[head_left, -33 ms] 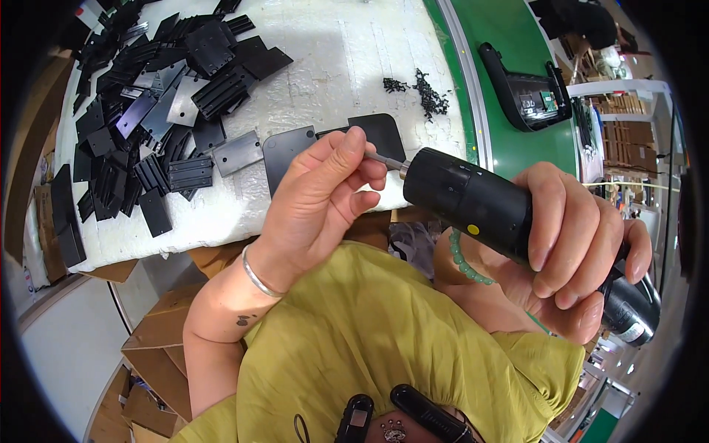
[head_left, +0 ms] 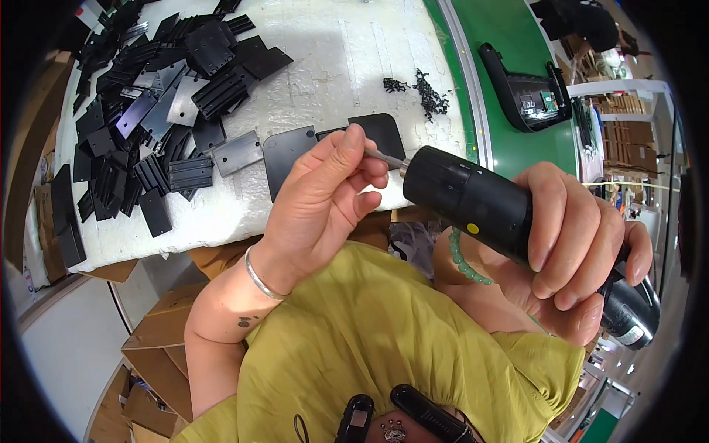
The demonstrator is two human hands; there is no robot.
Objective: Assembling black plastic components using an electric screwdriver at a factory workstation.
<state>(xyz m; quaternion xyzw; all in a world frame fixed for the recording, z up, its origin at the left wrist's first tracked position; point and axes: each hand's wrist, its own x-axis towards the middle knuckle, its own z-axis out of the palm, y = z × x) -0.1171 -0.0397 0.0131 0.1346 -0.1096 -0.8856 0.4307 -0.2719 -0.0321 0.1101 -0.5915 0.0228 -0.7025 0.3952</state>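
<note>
My right hand [head_left: 580, 236] is wrapped round a black electric screwdriver [head_left: 469, 203] with a yellow dot on its barrel. Its nose tilts up and to the left. My left hand [head_left: 329, 184] pinches the thin metal screwdriver bit [head_left: 385, 157] between thumb and fingertips, just in front of the nose. Behind my left hand, dark flat plates lie on the white padded table, a grey one [head_left: 288, 151] with rounded corners and a black one [head_left: 380, 133]. My left fingers partly hide them.
A heap of black and grey metal plates [head_left: 148, 103] covers the table's left side. Small black screws [head_left: 428, 96] lie in piles at the far right of the white padding [head_left: 317, 59]. On the green surface [head_left: 509, 29] rests a black housing [head_left: 524, 96]. Cardboard boxes [head_left: 159, 332] stand below left.
</note>
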